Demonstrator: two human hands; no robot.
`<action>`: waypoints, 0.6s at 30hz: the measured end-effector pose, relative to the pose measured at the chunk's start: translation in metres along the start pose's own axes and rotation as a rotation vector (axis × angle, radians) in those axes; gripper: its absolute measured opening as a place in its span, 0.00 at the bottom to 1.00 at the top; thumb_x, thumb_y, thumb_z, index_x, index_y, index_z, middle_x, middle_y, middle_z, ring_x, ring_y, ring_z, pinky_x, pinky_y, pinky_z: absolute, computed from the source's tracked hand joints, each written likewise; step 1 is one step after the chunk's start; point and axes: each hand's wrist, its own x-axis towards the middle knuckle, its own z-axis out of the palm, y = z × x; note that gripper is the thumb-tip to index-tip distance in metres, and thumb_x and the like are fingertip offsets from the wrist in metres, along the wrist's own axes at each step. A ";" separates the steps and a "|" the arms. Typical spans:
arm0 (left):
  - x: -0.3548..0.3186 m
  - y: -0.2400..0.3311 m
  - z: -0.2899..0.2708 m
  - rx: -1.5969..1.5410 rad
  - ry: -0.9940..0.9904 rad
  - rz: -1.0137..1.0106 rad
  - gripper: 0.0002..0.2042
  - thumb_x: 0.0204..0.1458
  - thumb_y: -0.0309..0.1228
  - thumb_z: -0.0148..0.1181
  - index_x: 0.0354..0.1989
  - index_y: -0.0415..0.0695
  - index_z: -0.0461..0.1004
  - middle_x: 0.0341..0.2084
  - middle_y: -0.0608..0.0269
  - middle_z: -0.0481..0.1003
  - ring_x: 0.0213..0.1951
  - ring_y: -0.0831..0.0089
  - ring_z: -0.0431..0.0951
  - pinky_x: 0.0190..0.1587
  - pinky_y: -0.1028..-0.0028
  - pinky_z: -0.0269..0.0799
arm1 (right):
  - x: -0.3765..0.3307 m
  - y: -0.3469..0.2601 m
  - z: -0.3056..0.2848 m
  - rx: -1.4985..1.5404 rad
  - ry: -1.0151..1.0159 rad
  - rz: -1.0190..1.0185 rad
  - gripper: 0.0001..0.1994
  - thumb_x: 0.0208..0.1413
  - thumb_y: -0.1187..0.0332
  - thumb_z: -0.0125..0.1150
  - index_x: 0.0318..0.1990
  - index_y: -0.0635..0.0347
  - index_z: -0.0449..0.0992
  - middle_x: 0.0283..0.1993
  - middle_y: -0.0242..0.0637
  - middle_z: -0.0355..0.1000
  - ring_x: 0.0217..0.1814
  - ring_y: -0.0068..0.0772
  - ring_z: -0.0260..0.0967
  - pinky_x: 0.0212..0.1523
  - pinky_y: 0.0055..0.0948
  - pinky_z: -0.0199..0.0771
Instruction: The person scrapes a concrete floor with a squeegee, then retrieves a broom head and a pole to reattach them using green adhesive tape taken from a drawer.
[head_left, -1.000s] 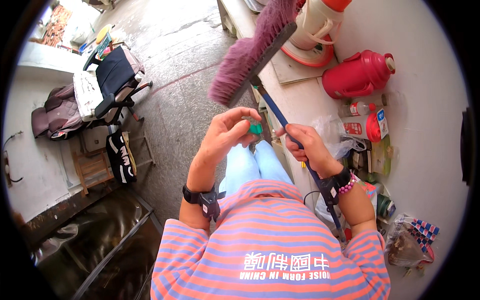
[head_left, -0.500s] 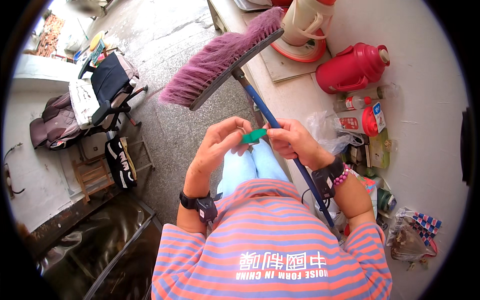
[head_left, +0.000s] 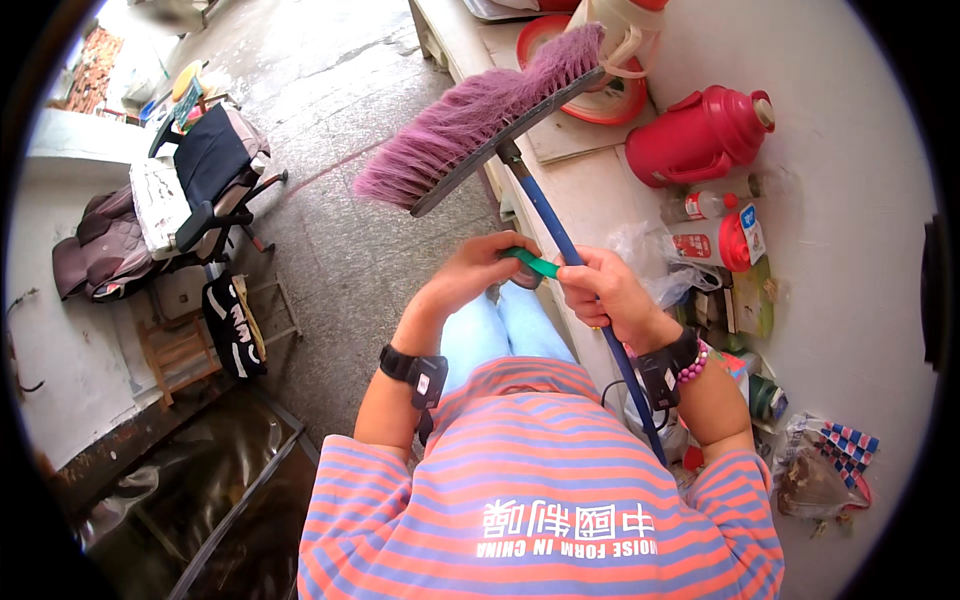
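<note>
A roll of green tape (head_left: 527,266) is pinched in my left hand (head_left: 470,275), and a short strip of it stretches across to the right. My right hand (head_left: 618,295) pinches the strip's free end between thumb and finger, right beside the blue broom handle (head_left: 545,215). That handle passes under the right fingers and slants down past my right forearm. Its broom head (head_left: 480,130), with fluffy purple bristles on a dark grey bar, is tilted up in front of me. Whether the strip touches the handle is hard to make out.
Along the right wall a pale counter (head_left: 590,195) bears a red thermos flask (head_left: 700,137), a cream flask (head_left: 625,40), a plastic bottle (head_left: 697,206) and a red-lidded jar (head_left: 710,243). An office chair (head_left: 215,170) stands at the left on the grey floor (head_left: 330,250).
The broom head has shifted right and slightly down. My left hand has moved right with the tape roll and turned it, nearer the handle. The right hand still pinches the strip.
</note>
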 end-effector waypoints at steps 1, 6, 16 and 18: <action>0.008 -0.004 0.003 -0.022 -0.020 -0.014 0.12 0.52 0.27 0.56 0.44 0.36 0.70 0.39 0.63 0.73 0.41 0.76 0.74 0.48 0.74 0.70 | 0.000 0.004 -0.002 0.017 0.022 -0.008 0.03 0.60 0.67 0.52 0.36 0.53 0.67 0.17 0.17 0.51 0.12 0.08 0.41 0.11 0.14 0.39; 0.036 -0.030 0.016 0.074 -0.054 0.077 0.15 0.50 0.24 0.50 0.47 0.38 0.68 0.43 0.64 0.70 0.46 0.77 0.70 0.50 0.76 0.66 | -0.004 0.015 -0.008 0.103 0.132 -0.036 0.03 0.60 0.68 0.52 0.35 0.53 0.66 0.18 0.18 0.51 0.12 0.08 0.42 0.10 0.14 0.41; 0.046 -0.020 0.060 0.223 0.018 0.336 0.17 0.46 0.23 0.60 0.43 0.42 0.62 0.42 0.62 0.70 0.50 0.74 0.68 0.55 0.72 0.61 | -0.018 0.014 -0.023 0.230 0.212 -0.102 0.04 0.60 0.68 0.54 0.35 0.54 0.66 0.18 0.18 0.51 0.11 0.08 0.42 0.10 0.14 0.43; 0.049 -0.032 0.058 0.203 0.024 0.381 0.12 0.49 0.22 0.58 0.40 0.41 0.64 0.39 0.64 0.71 0.45 0.75 0.70 0.51 0.73 0.65 | -0.019 0.012 -0.026 0.221 0.200 -0.111 0.04 0.60 0.68 0.54 0.35 0.54 0.66 0.18 0.17 0.51 0.11 0.08 0.42 0.09 0.14 0.43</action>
